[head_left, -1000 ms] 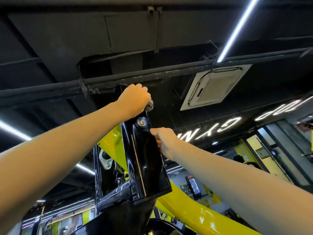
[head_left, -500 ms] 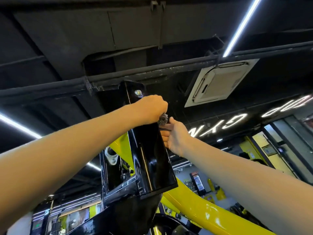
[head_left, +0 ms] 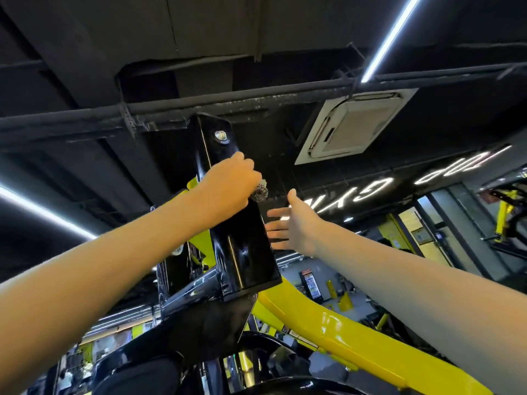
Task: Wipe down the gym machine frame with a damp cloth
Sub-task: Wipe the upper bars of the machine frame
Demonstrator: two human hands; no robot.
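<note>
The view looks up along a glossy black frame post (head_left: 242, 252) of the gym machine toward a dark ceiling. The left hand (head_left: 231, 183) reaches up across the post's upper half, just below a silver bolt (head_left: 221, 136) near its top. Its fingers are curled tight around a cloth (head_left: 260, 192). Only a small grey, patterned wad of the cloth shows past the knuckles, at the post's right edge, and it seems to be pressed to the metal.

The right hand (head_left: 298, 226) is lower and to the right of the post, with its palm turned toward the post. Its fingers (head_left: 275, 213) are straight, spread and holding nothing. Their tips come up to the post's right edge, though whether they touch it cannot be told.

A yellow beam (head_left: 342, 326) slants down to the right from behind the post's base. On the ceiling are a square air-conditioning unit (head_left: 350, 126), a bright light strip (head_left: 390, 38) and a lit sign (head_left: 456, 172), whose letters appear upside down.
</note>
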